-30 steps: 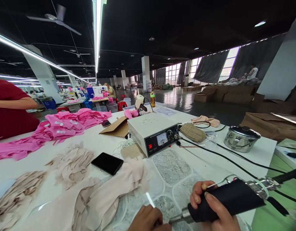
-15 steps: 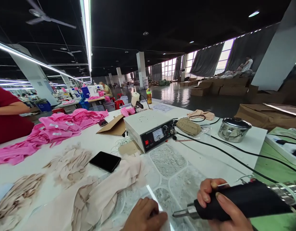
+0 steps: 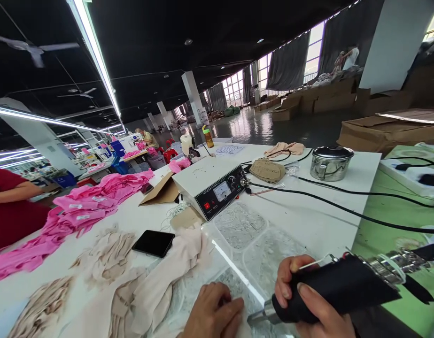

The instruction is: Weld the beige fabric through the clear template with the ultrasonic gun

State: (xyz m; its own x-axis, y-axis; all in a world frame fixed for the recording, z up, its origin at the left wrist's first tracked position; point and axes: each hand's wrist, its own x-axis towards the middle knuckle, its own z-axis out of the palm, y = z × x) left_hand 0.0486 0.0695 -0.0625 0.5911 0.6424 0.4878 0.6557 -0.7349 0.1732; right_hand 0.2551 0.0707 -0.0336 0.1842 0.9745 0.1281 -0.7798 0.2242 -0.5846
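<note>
My right hand [image 3: 308, 300] is wrapped round a black handheld ultrasonic tool [image 3: 344, 286], its thumb along the near side. The tool's metal tip [image 3: 257, 317] points left and down, close to the fingers of my left hand [image 3: 215, 312]. That hand rests low over the clear patterned sheet [image 3: 240, 225], its fingers curled; whatever lies under them is hidden. Left of it, beige fabric pieces [image 3: 157, 286] lie spread and crumpled. Beyond the sheet stands a white control box [image 3: 206, 180] with a dial and a lit red switch.
A black phone [image 3: 153, 243] lies beside the beige fabric. Pink garments [image 3: 90, 202] are heaped at the left, near a person in a red top [image 3: 12, 206]. A lidded metal pot [image 3: 331, 164] stands at the right. A black cable [image 3: 308, 199] crosses the table.
The view has tilted and shifted. The tool in my right hand appears slightly further left and lower, its tip nearer my left hand. Both hands keep their hold.
</note>
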